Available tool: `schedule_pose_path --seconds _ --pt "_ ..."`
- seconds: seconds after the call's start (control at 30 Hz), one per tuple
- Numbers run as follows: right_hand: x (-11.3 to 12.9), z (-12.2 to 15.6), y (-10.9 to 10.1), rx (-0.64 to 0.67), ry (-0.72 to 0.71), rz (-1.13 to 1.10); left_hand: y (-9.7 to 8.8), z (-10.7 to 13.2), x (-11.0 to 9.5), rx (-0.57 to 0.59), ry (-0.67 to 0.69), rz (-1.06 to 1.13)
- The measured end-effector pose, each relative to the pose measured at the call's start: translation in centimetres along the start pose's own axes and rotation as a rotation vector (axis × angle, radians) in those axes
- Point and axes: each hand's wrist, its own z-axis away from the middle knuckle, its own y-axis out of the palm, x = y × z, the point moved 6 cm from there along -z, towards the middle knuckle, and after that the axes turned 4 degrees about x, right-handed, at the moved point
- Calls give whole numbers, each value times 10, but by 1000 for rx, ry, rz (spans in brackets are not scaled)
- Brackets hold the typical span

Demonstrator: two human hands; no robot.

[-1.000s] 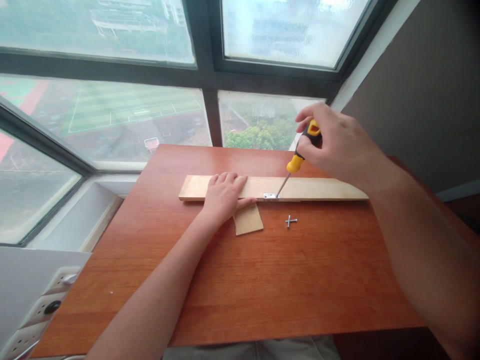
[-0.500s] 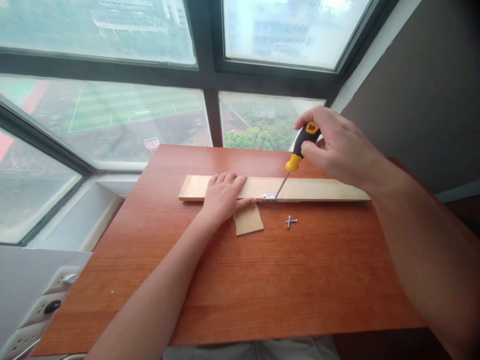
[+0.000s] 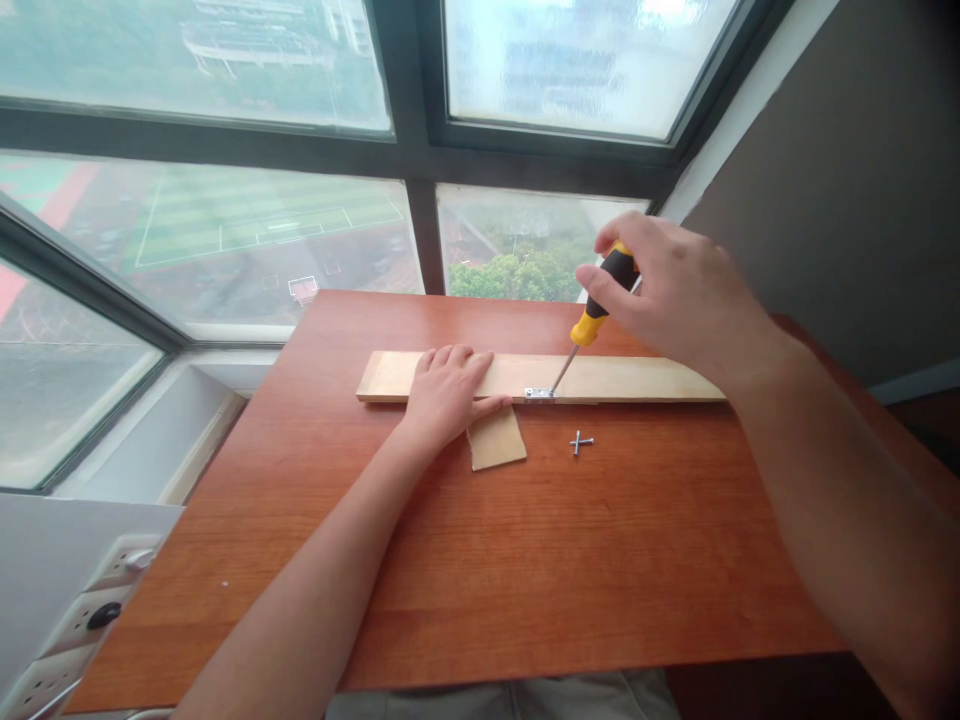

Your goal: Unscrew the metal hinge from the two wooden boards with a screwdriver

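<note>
A long pale wooden board (image 3: 630, 378) lies across the table. My left hand (image 3: 448, 390) rests flat on its left part, fingers stretched over the top and thumb along the near edge. On that near edge sits a small silver metal bracket (image 3: 539, 394). My right hand (image 3: 667, 285) grips a screwdriver (image 3: 589, 325) with a black and yellow handle. The screwdriver slants down to the left, its tip at the bracket's right end; whether a screw is under the tip is too small to tell. A thin square wood piece (image 3: 498, 440) lies just below my left hand.
Two loose screws (image 3: 579, 442) lie crossed on the reddish-brown table (image 3: 525, 570), in front of the board. Windows (image 3: 300, 230) rise behind the table. Wall sockets (image 3: 94, 612) with plugs are at the lower left.
My right hand has turned slightly on the screwdriver handle, its thumb now reaching further left. The tip stays at the bracket, and my left hand has not moved.
</note>
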Motion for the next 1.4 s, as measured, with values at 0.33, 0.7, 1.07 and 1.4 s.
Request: schedule_pose_path --seconds 0.33,0.7,1.07,1.4 --pt "15 3 -4 79 -121 -65 -1 1 -1 -11 3 21" --pt "15 4 -5 93 -104 -124 0 1 1 -14 2 70" --pt "4 3 -4 54 -30 -94 1 1 0 -1 0 30" --pt "2 3 -6 37 -18 -35 0 1 0 2 -1 55"
